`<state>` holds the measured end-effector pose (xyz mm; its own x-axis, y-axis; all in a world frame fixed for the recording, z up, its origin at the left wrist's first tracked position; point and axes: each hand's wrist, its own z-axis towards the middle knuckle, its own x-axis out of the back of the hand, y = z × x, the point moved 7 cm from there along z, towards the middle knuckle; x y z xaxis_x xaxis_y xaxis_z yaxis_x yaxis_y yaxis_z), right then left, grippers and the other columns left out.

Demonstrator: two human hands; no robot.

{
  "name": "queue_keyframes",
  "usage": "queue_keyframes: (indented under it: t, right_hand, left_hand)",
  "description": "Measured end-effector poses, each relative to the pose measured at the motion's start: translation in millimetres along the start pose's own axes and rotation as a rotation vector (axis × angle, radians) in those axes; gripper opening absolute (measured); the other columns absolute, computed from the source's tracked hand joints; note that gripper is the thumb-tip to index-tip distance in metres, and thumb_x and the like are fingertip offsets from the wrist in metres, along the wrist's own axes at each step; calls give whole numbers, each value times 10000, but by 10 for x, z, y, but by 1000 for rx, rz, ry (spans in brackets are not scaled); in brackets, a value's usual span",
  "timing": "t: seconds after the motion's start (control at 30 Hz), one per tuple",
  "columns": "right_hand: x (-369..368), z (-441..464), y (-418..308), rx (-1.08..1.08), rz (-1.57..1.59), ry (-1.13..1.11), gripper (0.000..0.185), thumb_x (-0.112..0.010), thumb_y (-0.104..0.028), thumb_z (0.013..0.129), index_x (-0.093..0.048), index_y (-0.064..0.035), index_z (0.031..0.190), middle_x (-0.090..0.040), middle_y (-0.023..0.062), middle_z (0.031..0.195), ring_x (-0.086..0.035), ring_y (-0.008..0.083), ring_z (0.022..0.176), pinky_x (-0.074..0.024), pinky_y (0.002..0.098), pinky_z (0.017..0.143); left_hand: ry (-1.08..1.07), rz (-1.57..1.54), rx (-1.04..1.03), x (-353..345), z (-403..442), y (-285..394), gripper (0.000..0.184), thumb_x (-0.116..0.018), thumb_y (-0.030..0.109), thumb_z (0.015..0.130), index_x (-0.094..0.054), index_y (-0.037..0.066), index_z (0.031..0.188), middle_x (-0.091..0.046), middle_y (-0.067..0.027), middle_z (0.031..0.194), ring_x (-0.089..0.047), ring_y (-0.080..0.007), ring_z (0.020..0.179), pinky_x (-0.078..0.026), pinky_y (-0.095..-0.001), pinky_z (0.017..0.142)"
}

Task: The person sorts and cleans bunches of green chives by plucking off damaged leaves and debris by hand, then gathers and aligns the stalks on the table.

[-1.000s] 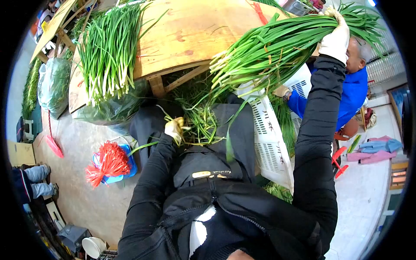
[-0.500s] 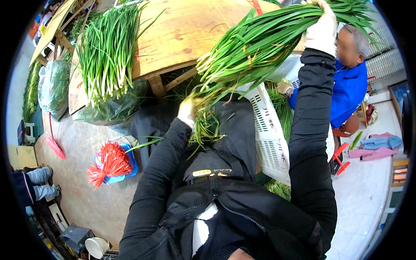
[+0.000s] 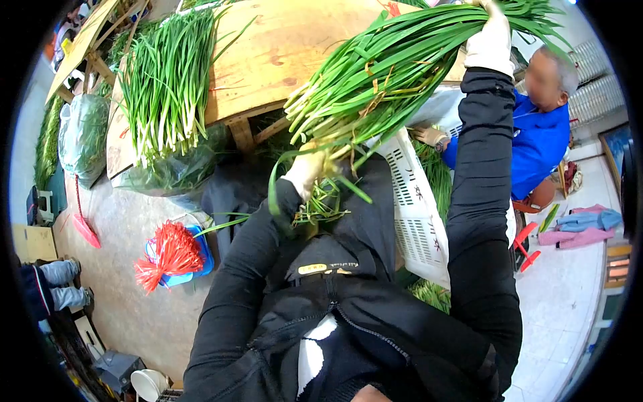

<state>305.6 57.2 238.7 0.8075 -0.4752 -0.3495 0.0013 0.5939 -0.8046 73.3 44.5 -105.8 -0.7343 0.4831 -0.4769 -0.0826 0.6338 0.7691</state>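
Observation:
My right hand (image 3: 491, 41), in a white glove, is wrapped round a large bunch of garlic chives (image 3: 395, 70) raised above the front right of the wooden table. The pale stem ends point left and down, and some yellowed leaves hang among the green ones. Just below those ends my gloved left hand (image 3: 308, 171) is closed on some loose chive leaves, with bent strands around it; its fingertips are blurred. Torn chive scraps (image 3: 325, 204) lie on my lap under it.
Another pile of chives (image 3: 171, 80) rests on the wooden table (image 3: 268, 53). A white plastic crate (image 3: 418, 214) stands at my right, near a person in blue (image 3: 541, 144). Red plastic ties (image 3: 171, 254) sit on a blue stool (image 3: 201, 264) at left. A filled plastic bag (image 3: 84, 137) stands beyond.
My left hand has moved slightly right, and long bent leaves now show around it. My right hand and the chive bunch have shifted a little left.

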Motion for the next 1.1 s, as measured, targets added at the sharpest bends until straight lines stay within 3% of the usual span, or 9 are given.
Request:
queue_keyframes:
  t: [0.3, 0.57, 0.6, 0.7, 0.8, 0.9, 0.97, 1.0, 1.1]
  right_hand:
    - [293, -4, 403, 166, -513, -102, 251, -491, -89, 829, -545, 79, 1008, -563, 83, 768, -556, 193, 709, -480, 305, 738]
    - [769, 167, -623, -11, 140, -115, 315, -534, -68, 756, -525, 77, 1035, -576, 64, 800, -546, 189, 727, -468, 354, 767]
    - [776, 152, -774, -47, 263, -234, 344, -528, -71, 769, -504, 74, 1080, -552, 44, 750, -526, 172, 712, -448, 361, 795]
    - [594, -168, -984, 101, 385, -64, 54, -465, 16, 791, -516, 11, 807, -408, -29, 570, -403, 104, 557, -365, 255, 650]
    - [544, -344, -909, -56, 949, -1059, 100, -474, -47, 816, -514, -46, 908, -510, -5, 695, -504, 114, 711, -396, 304, 815]
    - [596, -583, -925, 98, 1344, -1581, 63, -504, -56, 806, -444, -70, 820, -630, 44, 682, -602, 123, 653, -484, 258, 722]
    - [691, -908, -941, 188, 1140, -1266, 196, -510, -89, 819, -458, 1, 986, -649, 82, 702, -622, 162, 599, -515, 242, 633]
    - [616, -1032, -1015, 137, 1182, -1540, 232, -527, -94, 809, -453, 9, 1003, -650, 107, 714, -626, 157, 604, -517, 247, 627]
    - [428, -1438, -1174, 88, 962, -1502, 145, -516, -103, 819, -566, -11, 920, -646, 149, 758, -633, 186, 664, -518, 278, 675]
  left_hand:
    - [321, 680, -724, 876, 193, -146, 233, -461, 117, 856, -547, 8, 1043, -623, -106, 848, -582, -177, 689, -450, -277, 620]
    - [527, 447, -186, 1482, -55, -484, 233, -407, 116, 887, -431, 19, 677, -458, -12, 607, -438, -114, 541, -400, -281, 513]
    - [458, 752, -149, 1679, 205, -743, 212, -502, 157, 844, -531, -47, 891, -617, -163, 846, -578, -220, 741, -462, -339, 672]
    - [82, 578, -419, 730, 142, -235, 726, -600, 377, 797, -254, -22, 1295, -348, -211, 1291, -432, -244, 1138, -398, -324, 911]
    - [-557, -327, -60, -404, -449, 372, 959, -562, 615, 696, -177, 44, 1364, -268, -191, 1372, -371, -321, 1212, -362, -434, 973]
    - [-669, -546, -37, -561, -460, 384, 759, -559, 557, 736, -368, 58, 1275, -353, -158, 1322, -450, -332, 1136, -414, -452, 931]
    - [-574, -498, -83, -447, -455, 344, 483, -599, 335, 805, -496, 7, 1143, -464, -144, 1219, -498, -300, 1088, -441, -437, 903]
    - [-487, -675, 11, -232, -281, 40, 368, -570, 208, 824, -499, -13, 1109, -585, -105, 942, -593, -190, 788, -520, -348, 734]
    - [-136, -498, 74, 311, -144, -326, 259, -503, 133, 819, -552, 1, 1036, -390, 51, 528, -280, -41, 404, -250, -180, 394]
